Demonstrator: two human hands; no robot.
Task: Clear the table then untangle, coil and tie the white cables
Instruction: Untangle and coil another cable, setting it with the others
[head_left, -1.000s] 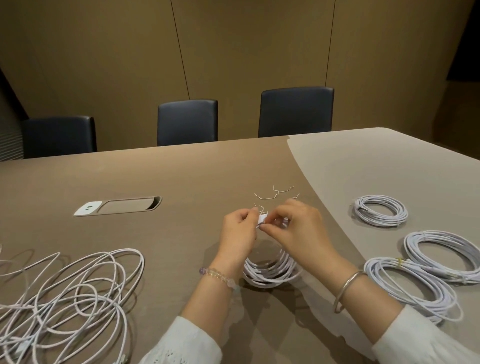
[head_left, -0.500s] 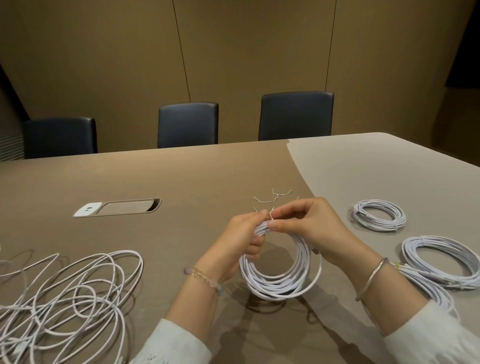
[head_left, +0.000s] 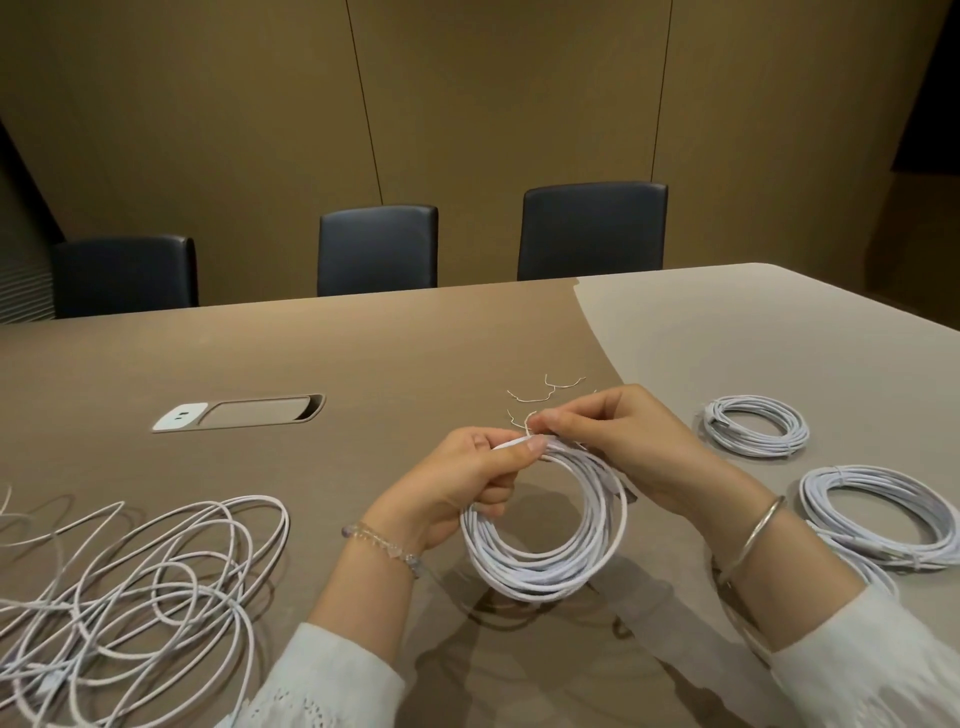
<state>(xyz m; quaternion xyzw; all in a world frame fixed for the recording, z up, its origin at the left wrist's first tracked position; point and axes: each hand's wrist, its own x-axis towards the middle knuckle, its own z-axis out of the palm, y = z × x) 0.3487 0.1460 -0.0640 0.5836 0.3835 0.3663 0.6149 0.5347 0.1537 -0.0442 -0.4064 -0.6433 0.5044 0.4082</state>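
The coiled white cable (head_left: 545, 566) is held upright above the surface (head_left: 363, 353), in front of the person, with its lower arc hanging free. The left hand (head_left: 467, 483) grips the upper left part of the coil: the thumb presses over the top of the strands and the curled fingers wrap behind them. The right hand (head_left: 618, 441) has its grip closed in a pinch on a thin twist tie (head_left: 527, 427) at the top of the coil, thumb and forefinger meeting just beside the left thumb.

Loose twist ties (head_left: 545, 397) lie on the surface just beyond the hands. A tangled pile of white cable (head_left: 130, 597) is spread on the surface at the left, well apart from the held coil. At the right lie finished coils: a small coil (head_left: 756, 431) farthest away and a larger coil (head_left: 883, 519) nearer; a further coil is partly hidden by the right forearm.

A recessed power socket panel (head_left: 236, 413) sits in the surface at left of centre. Three dark chairs (head_left: 376, 249) stand along the far edge.
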